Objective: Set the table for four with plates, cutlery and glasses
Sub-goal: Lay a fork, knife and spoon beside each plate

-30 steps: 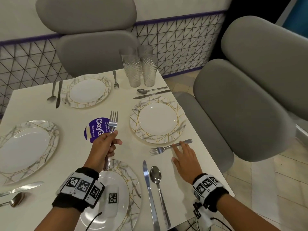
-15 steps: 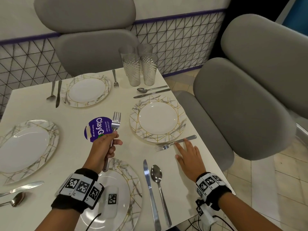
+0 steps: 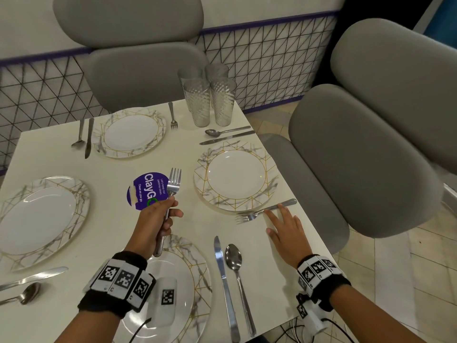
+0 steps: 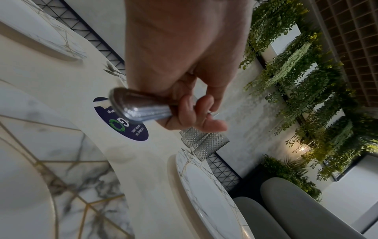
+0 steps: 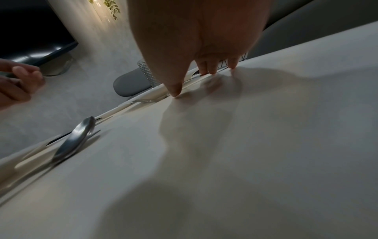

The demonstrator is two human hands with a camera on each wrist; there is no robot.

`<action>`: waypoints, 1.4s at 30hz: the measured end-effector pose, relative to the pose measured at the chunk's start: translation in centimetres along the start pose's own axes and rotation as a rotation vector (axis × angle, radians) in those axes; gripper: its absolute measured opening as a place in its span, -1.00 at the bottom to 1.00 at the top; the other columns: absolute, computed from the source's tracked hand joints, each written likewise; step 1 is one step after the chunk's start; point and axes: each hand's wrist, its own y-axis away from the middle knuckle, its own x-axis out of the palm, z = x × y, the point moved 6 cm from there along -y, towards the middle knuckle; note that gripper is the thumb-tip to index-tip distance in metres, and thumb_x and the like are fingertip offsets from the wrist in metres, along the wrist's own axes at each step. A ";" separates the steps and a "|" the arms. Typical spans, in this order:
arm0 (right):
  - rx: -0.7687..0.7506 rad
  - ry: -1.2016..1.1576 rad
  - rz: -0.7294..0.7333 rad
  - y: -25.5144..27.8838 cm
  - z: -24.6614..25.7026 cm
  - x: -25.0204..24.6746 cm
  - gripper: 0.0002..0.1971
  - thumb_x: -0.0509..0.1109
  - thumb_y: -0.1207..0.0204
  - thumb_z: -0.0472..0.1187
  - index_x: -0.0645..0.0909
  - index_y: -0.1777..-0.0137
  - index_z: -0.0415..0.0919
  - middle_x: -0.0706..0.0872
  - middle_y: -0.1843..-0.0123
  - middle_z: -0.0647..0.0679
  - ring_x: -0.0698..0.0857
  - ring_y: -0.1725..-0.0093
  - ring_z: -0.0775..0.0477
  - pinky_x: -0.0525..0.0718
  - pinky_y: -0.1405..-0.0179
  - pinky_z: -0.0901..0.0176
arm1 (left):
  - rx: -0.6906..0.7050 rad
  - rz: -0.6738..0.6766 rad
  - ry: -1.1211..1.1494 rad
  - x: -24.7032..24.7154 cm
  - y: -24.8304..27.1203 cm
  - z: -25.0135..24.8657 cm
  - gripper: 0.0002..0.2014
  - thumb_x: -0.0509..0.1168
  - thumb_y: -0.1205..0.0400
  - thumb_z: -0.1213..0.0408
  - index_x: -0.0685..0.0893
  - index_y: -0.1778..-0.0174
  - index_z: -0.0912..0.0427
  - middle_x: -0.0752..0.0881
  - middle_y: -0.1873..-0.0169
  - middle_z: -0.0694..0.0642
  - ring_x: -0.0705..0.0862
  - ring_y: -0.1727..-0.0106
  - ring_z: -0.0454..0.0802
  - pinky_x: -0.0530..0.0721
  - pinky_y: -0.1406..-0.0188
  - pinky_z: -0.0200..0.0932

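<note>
Four marbled plates sit on the white table, the right one [image 3: 248,202] and the near one [image 3: 190,253] closest to me. My left hand [image 3: 158,219] grips a steel fork [image 3: 173,180] upright by its handle [image 4: 141,110] above the table's middle; a second fork may be stacked behind it. Flat on the table lies my right hand [image 3: 284,225], its straight fingertips [image 5: 204,71] touching the handle of another fork [image 3: 262,210] along the right plate's near rim. Several ribbed glasses [image 3: 210,102] stand clustered at the far corner.
A knife [image 3: 222,280] and spoon [image 3: 235,258] lie right of the near plate. The other places also have cutlery beside them. A purple round sticker [image 3: 146,191] marks the table's centre. Grey chairs [image 3: 358,157] stand close at the right edge and at the far side.
My right hand has slid the lying fork away from me and to the right, up against the right plate's rim. The left hand with its fork has stayed put.
</note>
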 end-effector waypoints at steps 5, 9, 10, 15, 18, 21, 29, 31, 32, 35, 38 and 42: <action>-0.014 -0.037 -0.013 0.2 -0.1 -0.3 -0.51 -0.01 -0.69 -0.05 0.06 -0.61 0.05 0.01 -0.67 -0.11 -0.05 -0.67 -0.09 -0.02 -0.63 -0.08 | -0.010 0.003 0.003 0.0 -0.1 0.0 -0.84 0.18 -0.69 0.21 0.58 0.11 0.20 0.72 0.51 0.03 0.37 0.73 -0.22 0.31 0.78 -0.43; -0.019 -0.061 -0.016 0.3 -0.1 -0.4 -0.51 0.00 -0.69 -0.06 0.07 -0.61 0.04 0.02 -0.67 -0.12 -0.04 -0.67 -0.10 -0.04 -0.63 -0.07 | -0.007 0.007 0.004 -0.1 0.0 -0.1 -0.84 0.18 -0.69 0.21 0.58 0.11 0.21 0.71 0.51 0.04 0.37 0.73 -0.22 0.32 0.78 -0.42; -0.021 -0.065 -0.020 0.3 -0.1 -0.3 -0.51 0.01 -0.69 -0.07 0.08 -0.61 0.04 0.03 -0.67 -0.13 -0.03 -0.67 -0.10 -0.03 -0.63 -0.08 | -0.004 0.007 -0.001 -0.1 0.0 -0.1 -0.84 0.18 -0.69 0.21 0.58 0.10 0.21 0.71 0.51 0.03 0.37 0.72 -0.22 0.32 0.78 -0.42; -0.017 -0.061 -0.025 0.3 -0.2 -0.3 -0.51 0.01 -0.68 -0.06 0.08 -0.61 0.05 0.02 -0.67 -0.11 -0.02 -0.67 -0.09 -0.02 -0.63 -0.07 | -0.006 0.010 0.002 0.0 0.1 0.0 -0.83 0.16 -0.70 0.22 0.58 0.12 0.21 0.72 0.52 0.02 0.38 0.73 -0.22 0.32 0.78 -0.44; -0.023 -0.060 -0.030 0.2 -0.3 -0.3 -0.51 0.02 -0.68 -0.07 0.09 -0.60 0.05 0.03 -0.67 -0.12 -0.01 -0.67 -0.10 -0.01 -0.63 -0.08 | -0.009 0.008 0.004 -0.1 0.1 0.0 -0.83 0.16 -0.70 0.22 0.58 0.12 0.21 0.72 0.52 0.03 0.38 0.74 -0.22 0.32 0.78 -0.44; -0.020 -0.080 -0.032 0.1 -0.4 -0.4 -0.51 0.04 -0.68 -0.09 0.11 -0.60 0.05 0.04 -0.66 -0.13 -0.01 -0.67 -0.11 0.01 -0.63 -0.08 | -0.021 0.014 0.015 0.0 0.1 -0.2 -0.81 0.15 -0.71 0.23 0.57 0.15 0.21 0.71 0.56 0.01 0.39 0.77 -0.22 0.32 0.80 -0.45; -0.020 -0.105 -0.033 0.2 -0.5 -0.5 -0.51 0.06 -0.68 -0.11 0.12 -0.60 0.04 0.05 -0.66 -0.13 -0.01 -0.67 -0.11 0.00 -0.63 -0.07 | -0.010 0.006 0.008 -0.4 0.1 0.0 -0.81 0.15 -0.71 0.21 0.58 0.13 0.22 0.72 0.56 0.01 0.37 0.76 -0.22 0.30 0.80 -0.44; -0.022 -0.110 -0.039 0.1 -0.4 -0.5 -0.51 0.07 -0.68 -0.11 0.13 -0.59 0.03 0.06 -0.66 -0.14 0.00 -0.67 -0.11 0.01 -0.63 -0.08 | -0.016 0.008 0.012 -0.3 0.1 -0.1 -0.79 0.14 -0.72 0.21 0.57 0.15 0.22 0.72 0.58 0.01 0.38 0.76 -0.22 0.31 0.80 -0.45; -0.023 -0.108 -0.040 0.1 -0.4 -0.5 -0.51 0.07 -0.68 -0.11 0.13 -0.59 0.03 0.07 -0.66 -0.14 0.01 -0.66 -0.11 0.01 -0.63 -0.08 | -0.022 0.011 0.016 -0.2 0.1 -0.1 -0.78 0.13 -0.72 0.21 0.57 0.16 0.22 0.71 0.59 0.01 0.38 0.77 -0.22 0.31 0.80 -0.46; -0.026 -0.096 -0.041 0.0 -0.4 -0.5 -0.52 0.06 -0.68 -0.10 0.13 -0.59 0.02 0.07 -0.65 -0.13 0.02 -0.66 -0.11 0.02 -0.63 -0.06 | -0.050 0.040 0.042 0.2 0.2 -0.3 -0.74 0.08 -0.74 0.23 0.55 0.20 0.23 0.70 0.63 0.02 0.39 0.80 -0.22 0.31 0.82 -0.49; -0.028 -0.092 -0.038 0.1 -0.5 -0.6 -0.52 0.06 -0.68 -0.09 0.13 -0.59 0.02 0.07 -0.65 -0.13 0.01 -0.66 -0.11 0.01 -0.63 -0.05 | -0.044 0.049 0.062 0.2 0.3 -0.1 -0.74 0.08 -0.74 0.22 0.57 0.18 0.23 0.71 0.61 0.02 0.41 0.78 -0.22 0.32 0.81 -0.47; -0.027 -0.105 -0.042 0.3 -0.4 -0.7 -0.51 0.07 -0.67 -0.11 0.14 -0.59 0.02 0.07 -0.65 -0.13 0.00 -0.66 -0.12 0.00 -0.63 -0.05 | -0.021 0.046 0.035 0.0 0.3 0.2 -0.76 0.08 -0.73 0.24 0.62 0.06 0.24 0.73 0.54 0.02 0.42 0.74 -0.22 0.32 0.80 -0.45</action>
